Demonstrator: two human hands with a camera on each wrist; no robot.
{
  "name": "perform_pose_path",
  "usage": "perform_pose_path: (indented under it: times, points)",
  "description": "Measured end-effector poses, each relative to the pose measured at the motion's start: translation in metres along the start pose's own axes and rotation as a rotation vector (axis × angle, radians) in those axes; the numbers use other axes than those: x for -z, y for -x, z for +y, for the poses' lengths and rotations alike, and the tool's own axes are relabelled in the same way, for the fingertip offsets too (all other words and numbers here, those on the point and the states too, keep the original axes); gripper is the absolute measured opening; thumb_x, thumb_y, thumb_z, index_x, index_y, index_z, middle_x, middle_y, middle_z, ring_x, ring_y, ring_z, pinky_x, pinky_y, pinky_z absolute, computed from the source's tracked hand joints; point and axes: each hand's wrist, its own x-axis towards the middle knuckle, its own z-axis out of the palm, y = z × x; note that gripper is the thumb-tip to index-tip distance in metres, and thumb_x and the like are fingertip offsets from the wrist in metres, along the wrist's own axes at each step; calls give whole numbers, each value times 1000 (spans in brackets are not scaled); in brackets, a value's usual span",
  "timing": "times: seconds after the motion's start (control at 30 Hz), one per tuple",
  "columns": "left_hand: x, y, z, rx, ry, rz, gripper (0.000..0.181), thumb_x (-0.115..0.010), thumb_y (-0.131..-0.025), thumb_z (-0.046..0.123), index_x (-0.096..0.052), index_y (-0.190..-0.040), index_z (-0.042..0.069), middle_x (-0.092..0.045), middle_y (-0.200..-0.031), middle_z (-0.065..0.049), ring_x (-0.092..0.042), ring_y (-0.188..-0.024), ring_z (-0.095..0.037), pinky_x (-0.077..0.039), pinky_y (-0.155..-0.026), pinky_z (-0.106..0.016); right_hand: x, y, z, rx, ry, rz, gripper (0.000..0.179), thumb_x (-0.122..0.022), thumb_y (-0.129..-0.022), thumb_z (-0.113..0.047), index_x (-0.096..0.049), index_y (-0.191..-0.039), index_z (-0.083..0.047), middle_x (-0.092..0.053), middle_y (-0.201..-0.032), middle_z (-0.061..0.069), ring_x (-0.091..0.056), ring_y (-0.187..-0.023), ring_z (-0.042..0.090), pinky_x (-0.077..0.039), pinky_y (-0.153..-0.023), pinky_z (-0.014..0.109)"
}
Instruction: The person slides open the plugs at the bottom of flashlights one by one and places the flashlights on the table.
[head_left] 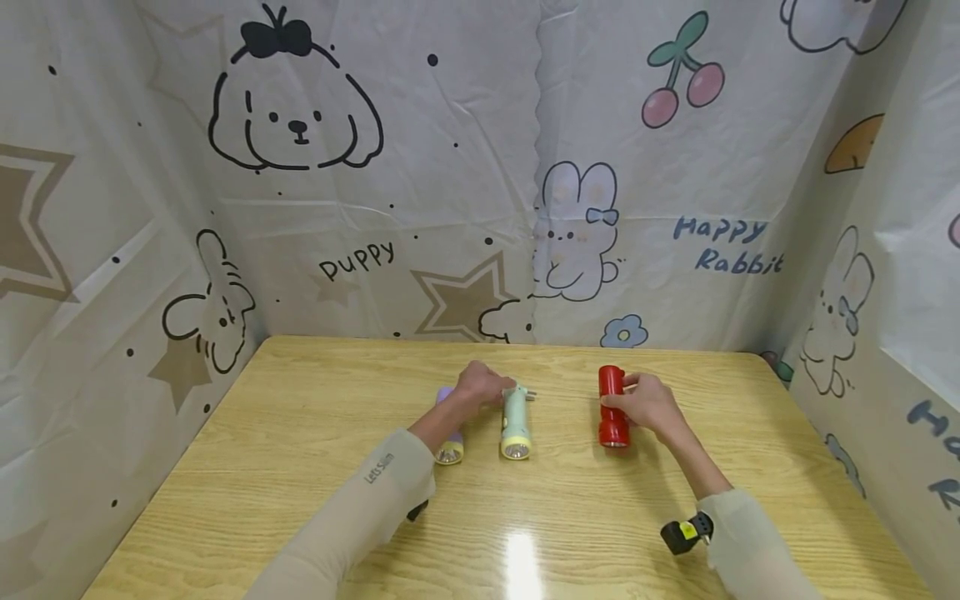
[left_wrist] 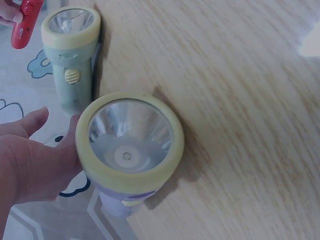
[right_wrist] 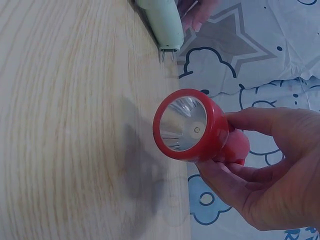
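A broad, yellowish wood-grain surface (head_left: 600,517) is carrying the work. The left hand (head_left: 482,387) is reaching to the pale-green plastic flashlight's (head_left: 515,421) rear; whether its grip is pinching, I cannot tell. The right hand (head_left: 652,404) is gripping the glossy red plastic flashlight (head_left: 613,423), seemingly not yet set down. The green flashlight and a lavender, yellow-rimmed plastic flashlight (left_wrist: 129,177) are already lying side by side; thin metal prongs (head_left: 531,392) are jutting from the green one.

The far cloth (head_left: 450,196) read "puppy" at left, "Happy Rabbit" at right — the left sleeve (head_left: 352,508) bore "Let's Slim" — right cloth (head_left: 911,308), cut-off "Ha".
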Motion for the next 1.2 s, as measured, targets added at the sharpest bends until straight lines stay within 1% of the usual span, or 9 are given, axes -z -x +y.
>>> perform_pose_path:
  times: [0.07, 0.13, 0.2, 0.27, 0.37, 0.53, 0.73, 0.93, 1.2]
  points:
    - [2, -1, 2, 0, 9, 1, 25, -74, -91, 18, -72, -92, -8, -69, -80, -16, -50, -58, -13, -48, -63, -29, 0, 1, -2, 13, -15, 7, 60, -73, -90, -18, -44, -133, 14, -58, -116, 29, -64, -90, 34, -60, -77, 43]
    - [4, -1, 3, -7, 37, 5, 26, -74, -90, 18, -71, -95, -7, -68, -82, -15, -52, -60, -12, -51, -67, -30, 0, 2, -4, 25, -29, 14, 60, -73, -90, -17, -44, -133, 13, -57, -115, 29, -64, -91, 35, -60, -78, 45]
    - [5, -1, 5, -17, 78, -5, 27, -74, -90, 16, -70, -98, -9, -68, -90, -14, -59, -68, -16, -55, -77, -34, 0, 4, -5, 39, -42, 17, 60, -73, -90, -17, -44, -133, 13, -57, -114, 28, -64, -91, 36, -60, -79, 46]
    - [7, 0, 6, -35, 111, -12, 27, -74, -90, 15, -70, -100, -9, -68, -100, -16, -65, -80, -23, -56, -84, -36, 0, 5, -8, 49, -50, 22, 59, -73, -90, -17, -44, -132, 13, -57, -114, 28, -64, -91, 36, -60, -79, 47]
    - [8, 1, 7, -52, 145, -17, 27, -75, -89, 13, -70, -104, -9, -67, -111, -16, -67, -95, -28, -56, -88, -36, 0, 7, -11, 65, -55, 23, 59, -73, -90, -16, -45, -132, 13, -57, -113, 28, -64, -92, 36, -60, -79, 47]
    - [10, 4, 12, -68, 174, 0, 30, -75, -89, 14, -70, -109, -7, -65, -115, -16, -67, -94, -25, -57, -84, -31, 0, 9, -14, 91, -57, 35, 59, -73, -90, -16, -45, -134, 12, -57, -114, 27, -64, -92, 36, -60, -77, 45]
    - [11, 7, 19, -75, 235, -32, 35, -73, -91, 13, -66, -117, -8, -64, -117, -18, -66, -101, -29, -57, -84, -28, 0, 12, -19, 114, -44, 58, 59, -73, -90, -17, -46, -133, 11, -58, -117, 29, -64, -94, 38, -61, -75, 42]
    - [10, 10, 24, -80, 267, -68, 37, -74, -92, 14, -64, -119, -8, -63, -116, -18, -65, -102, -28, -57, -84, -26, 0, 15, -23, 125, -6, 71, 59, -73, -90, -20, -46, -133, 9, -58, -120, 28, -62, -100, 40, -57, -82, 48]
    - [7, 16, 35, -91, 302, -79, 41, -73, -92, 15, -62, -124, -7, -64, -119, -20, -66, -106, -29, -57, -83, -26, 0, 15, -23, 132, -15, 85, 62, -73, -90, -18, -42, -137, 8, -56, -124, 28, -59, -106, 41, -55, -86, 51]
